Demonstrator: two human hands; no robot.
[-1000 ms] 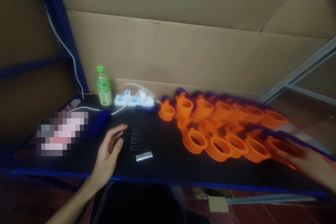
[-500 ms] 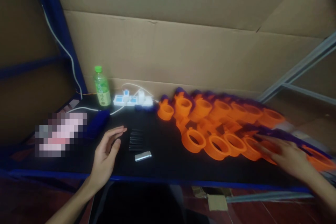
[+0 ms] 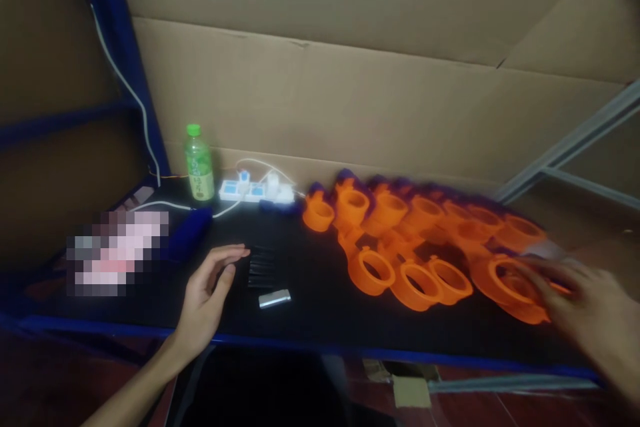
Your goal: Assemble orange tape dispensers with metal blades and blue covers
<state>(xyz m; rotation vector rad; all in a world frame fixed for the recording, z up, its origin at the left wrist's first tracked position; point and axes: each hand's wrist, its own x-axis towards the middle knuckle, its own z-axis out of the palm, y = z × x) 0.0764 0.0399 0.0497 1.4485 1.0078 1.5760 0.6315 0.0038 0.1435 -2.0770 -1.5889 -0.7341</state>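
My left hand (image 3: 210, 287) hovers over the black table, fingers curved and apart from the thumb, holding nothing. Just right of its fingertips lie several thin black strips (image 3: 261, 268), with a small silver object (image 3: 275, 299) in front of them. My right hand (image 3: 575, 297), smeared by motion, has its fingers closed on an orange ring part (image 3: 520, 303) at the right of the table. Several more orange ring parts (image 3: 371, 271) stand in rows to its left and behind it.
A green-capped bottle (image 3: 199, 167) and a white power strip (image 3: 255, 192) with cables stand at the back, before a cardboard wall (image 3: 320, 100). A dark blue object (image 3: 193, 233) lies left, beside a pixelated patch. Metal shelf bars (image 3: 575, 140) rise at the right.
My right hand has moved right and taken hold of an orange ring part, which is now apart from the front row. My left hand keeps its pose.
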